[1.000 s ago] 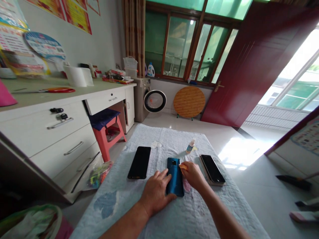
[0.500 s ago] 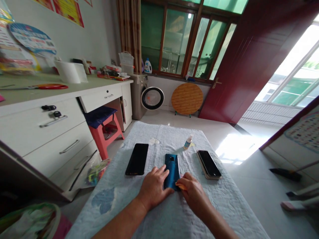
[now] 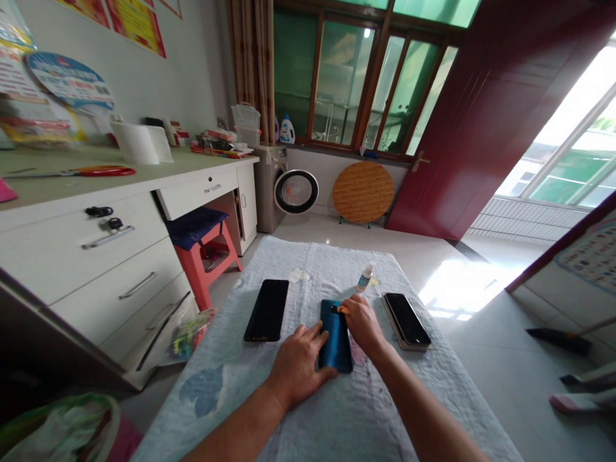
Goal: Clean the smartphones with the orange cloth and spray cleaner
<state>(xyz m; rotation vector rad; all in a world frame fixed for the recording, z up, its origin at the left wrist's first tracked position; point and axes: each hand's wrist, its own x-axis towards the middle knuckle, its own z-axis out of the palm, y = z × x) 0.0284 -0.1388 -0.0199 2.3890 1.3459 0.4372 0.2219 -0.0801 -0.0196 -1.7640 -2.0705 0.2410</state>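
A blue smartphone (image 3: 335, 346) lies back side up on the cloth-covered table. My left hand (image 3: 299, 364) holds it in place, fingers at its left edge and thumb along the bottom edge. My right hand (image 3: 363, 323) is closed on a small orange cloth (image 3: 343, 310), pressed to the phone's back beside the camera block at the upper end. Most of the orange cloth is hidden in the fingers. To the left, a larger black-screened phone (image 3: 267, 310) lies apart. A small spray bottle (image 3: 365, 278) stands beyond my right hand.
Another phone (image 3: 407, 321) lies at the right, seemingly on a pale case or second device. The light blue quilted cloth (image 3: 250, 410) covers the table. A white desk (image 3: 120, 244) and a red stool (image 3: 205, 256) stand left. A bin (image 3: 108, 430) is at lower left.
My right hand has slid with the orange cloth from the phone's lower right edge up to the camera block. My left hand stays at the left edge.
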